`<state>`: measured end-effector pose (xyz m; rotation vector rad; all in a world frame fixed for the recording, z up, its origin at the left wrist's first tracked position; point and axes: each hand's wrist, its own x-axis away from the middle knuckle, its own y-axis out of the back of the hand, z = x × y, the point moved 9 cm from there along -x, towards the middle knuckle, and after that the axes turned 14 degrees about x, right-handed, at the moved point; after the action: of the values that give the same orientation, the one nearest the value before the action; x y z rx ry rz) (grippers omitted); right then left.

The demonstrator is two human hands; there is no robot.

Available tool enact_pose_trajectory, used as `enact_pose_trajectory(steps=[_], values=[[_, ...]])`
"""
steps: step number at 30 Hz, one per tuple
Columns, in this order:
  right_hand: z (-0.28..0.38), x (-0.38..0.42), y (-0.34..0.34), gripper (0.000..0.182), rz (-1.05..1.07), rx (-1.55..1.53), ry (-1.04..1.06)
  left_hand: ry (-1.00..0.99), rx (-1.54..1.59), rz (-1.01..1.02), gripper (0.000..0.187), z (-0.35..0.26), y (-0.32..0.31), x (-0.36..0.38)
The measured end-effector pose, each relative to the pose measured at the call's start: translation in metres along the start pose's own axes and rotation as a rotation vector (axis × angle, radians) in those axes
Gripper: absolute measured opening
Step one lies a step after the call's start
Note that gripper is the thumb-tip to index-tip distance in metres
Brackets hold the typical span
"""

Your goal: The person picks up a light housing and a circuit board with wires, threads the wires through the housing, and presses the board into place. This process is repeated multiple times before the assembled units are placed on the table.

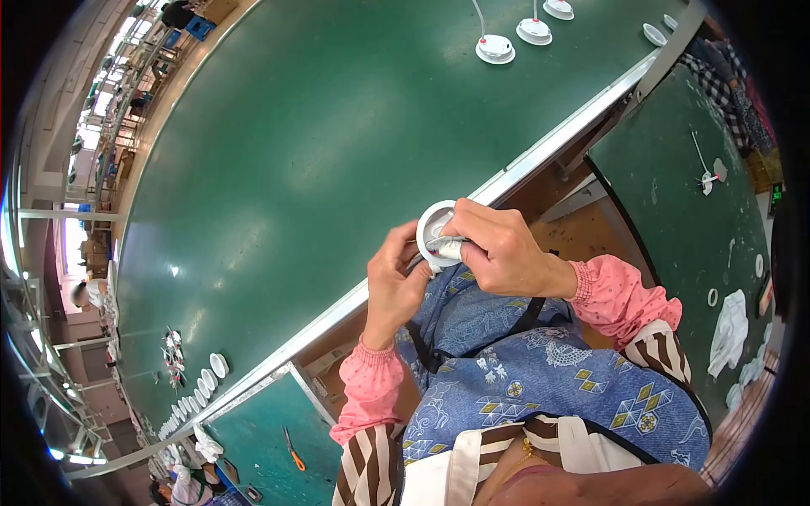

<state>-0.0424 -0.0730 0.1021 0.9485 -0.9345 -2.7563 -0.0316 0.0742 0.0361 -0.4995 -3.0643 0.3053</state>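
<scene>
green worktable [278,169] with a pale metal edge, seen from above in a workshop; a second green table [666,169] stands at the right and another green surface [270,422] at lower left. at the near edge of the worktable, a round white housing [423,238] is held in the air between two bare hands, its open face turned up toward the viewer. the left hand [392,291] grasps the rim from the left, fingers curled at the outer side and thumb near the lower edge. the right hand [502,249] is bent over the opening, thumb and fingers pinching a small whitish part [450,250] inside the rim; what this part is cannot be told. upper right, on the worktable: three white round fixtures [495,50], at least two with a thin lead rising from them, and farther right two white dish-shaped pieces [654,34]. lower left: a row of white round housings [219,365] beside a cluster of small parts [173,358]. below these, on the lower-left surface: orange-handled scissors [294,451]. right table: a crumpled white cloth [728,333], a white ring [713,297] and a wired component [709,179]. upper right margin: a person in checked clothing [713,80].
</scene>
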Motion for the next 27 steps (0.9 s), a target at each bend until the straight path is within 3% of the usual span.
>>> enact_pose_trajectory(steps=[2,5,11,16,20,23,27], values=[[0.003,0.0,0.003,0.023,-0.004,0.015,0.02,-0.006,-0.244,0.13,0.042,0.006,0.002,0.0],[0.008,0.001,0.009,0.025,-0.034,0.057,0.034,-0.167,-0.255,0.09,0.02,-0.014,-0.008,-0.001],[0.02,-0.005,0.016,0.023,-0.053,0.071,0.03,-0.257,-0.251,0.045,0.017,-0.029,-0.01,0.007],[0.009,-0.004,0.011,0.022,0.069,-0.067,-0.019,-0.169,-0.327,0.182,0.019,-0.02,-0.004,0.01],[0.003,-0.005,0.018,0.037,0.153,-0.005,-0.037,0.046,-0.354,0.15,0.019,-0.011,-0.001,0.017],[0.023,-0.01,0.032,0.054,0.117,0.11,0.104,-0.098,-0.305,0.129,0.014,-0.026,-0.013,0.019],[0.031,-0.001,0.006,0.065,0.293,0.154,0.172,0.05,-0.32,0.189,0.014,-0.012,-0.025,0.027]])
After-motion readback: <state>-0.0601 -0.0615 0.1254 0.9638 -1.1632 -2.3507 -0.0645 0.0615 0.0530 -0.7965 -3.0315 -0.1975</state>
